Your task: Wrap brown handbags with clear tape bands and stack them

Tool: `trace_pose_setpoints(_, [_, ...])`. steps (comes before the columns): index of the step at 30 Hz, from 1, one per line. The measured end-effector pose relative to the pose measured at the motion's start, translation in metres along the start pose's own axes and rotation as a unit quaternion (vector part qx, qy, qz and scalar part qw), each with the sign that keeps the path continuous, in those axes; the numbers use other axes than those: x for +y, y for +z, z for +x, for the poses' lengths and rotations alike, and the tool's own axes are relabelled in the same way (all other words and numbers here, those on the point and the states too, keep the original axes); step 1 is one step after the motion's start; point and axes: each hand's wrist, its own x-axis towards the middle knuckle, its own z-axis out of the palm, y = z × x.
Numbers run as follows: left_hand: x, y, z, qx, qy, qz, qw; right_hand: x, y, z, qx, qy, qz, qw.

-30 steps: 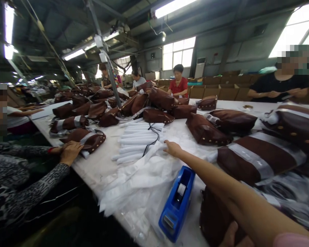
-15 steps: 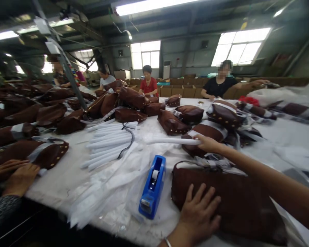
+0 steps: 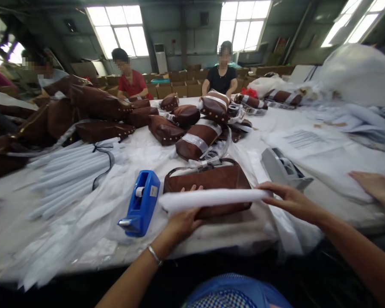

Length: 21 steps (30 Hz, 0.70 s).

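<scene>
A white paper-like roll runs crosswise over a brown leather-look bag at the front of the table. At its right end, my right hand grips the roll between thumb and fingers. My left hand rests on the bag, palm down; the roll crosses in front of it and hides its middle. Fingertips of that hand show above the roll, stretched out and apart. A blue tape dispenser stands just left of the bag. The bag's strap, partly in clear plastic, lies along its far edge.
Several white rolls lie at the left, with a black cord across them. Brown bags are piled beyond. A grey tape dispenser stands on the right, near another person's hand. Co-workers sit across the table. A blue cap shows below.
The view has swung right. My right hand has brought the white roll nearer, over the bag and across my left hand. The bag now lies nearer the middle of the view.
</scene>
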Motion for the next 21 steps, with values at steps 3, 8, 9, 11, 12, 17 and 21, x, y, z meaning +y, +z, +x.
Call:
trace_pose_setpoints(3, [0.002, -0.006, 0.003, -0.029, -0.005, 0.003, 1.000, 0.015, 0.007, -0.038, -0.033, -0.041, -0.045, 0.998])
trace_pose_setpoints(8, [0.003, -0.020, 0.011, -0.064, -0.010, 0.008, 0.998, 0.020, 0.052, -0.057, 0.060, -0.135, -0.088, 0.985])
trace_pose_setpoints(9, [0.003, -0.024, 0.012, -0.075, -0.007, 0.009, 0.997, 0.020, 0.062, -0.055, 0.086, -0.150, -0.095, 0.980])
trace_pose_setpoints(11, [0.002, -0.030, 0.015, -0.096, 0.000, 0.011, 0.995, 0.022, 0.083, -0.050, 0.144, -0.160, -0.108, 0.970])
trace_pose_setpoints(12, [0.001, -0.033, 0.016, -0.105, 0.003, 0.013, 0.994, 0.023, 0.092, -0.046, 0.177, -0.157, -0.113, 0.965])
trace_pose_setpoints(17, [0.003, -0.040, 0.016, -0.117, 0.013, 0.025, 0.993, 0.026, 0.125, -0.032, 0.320, -0.119, -0.150, 0.928])
trace_pose_setpoints(21, [0.008, -0.033, 0.010, -0.090, 0.027, 0.049, 0.994, 0.023, 0.136, -0.027, 0.365, -0.089, -0.196, 0.906])
